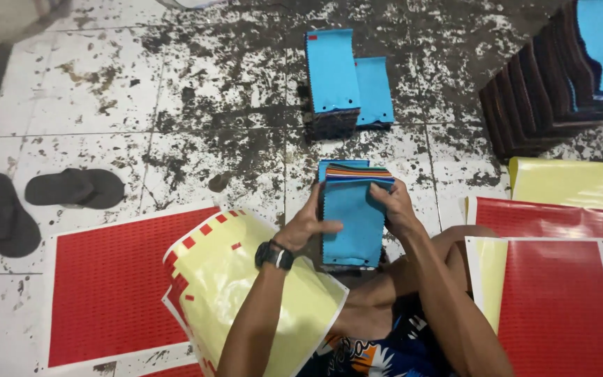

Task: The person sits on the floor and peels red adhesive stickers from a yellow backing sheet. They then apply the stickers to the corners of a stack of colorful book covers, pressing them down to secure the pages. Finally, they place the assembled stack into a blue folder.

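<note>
Both my hands hold a stack of fabric swatch cards (349,222) with a blue top card, resting over my lap. My left hand (306,225), with a black wristwatch (274,255) on its wrist, grips the stack's left edge with the thumb laid across the blue card. At the stack's upper right, my right hand (393,204) bends back the top edges, so several coloured layers fan out. Farther off on the floor lie two more blue-topped stacks (332,77), side by side.
Red sticker sheets (109,286) and a curled yellow backing sheet (239,279) lie at my left; more red and yellow sheets (560,279) at my right. Dark swatch stacks (546,91) stand fanned at top right. A pair of black sandals (43,199) sits left on the stained tile floor.
</note>
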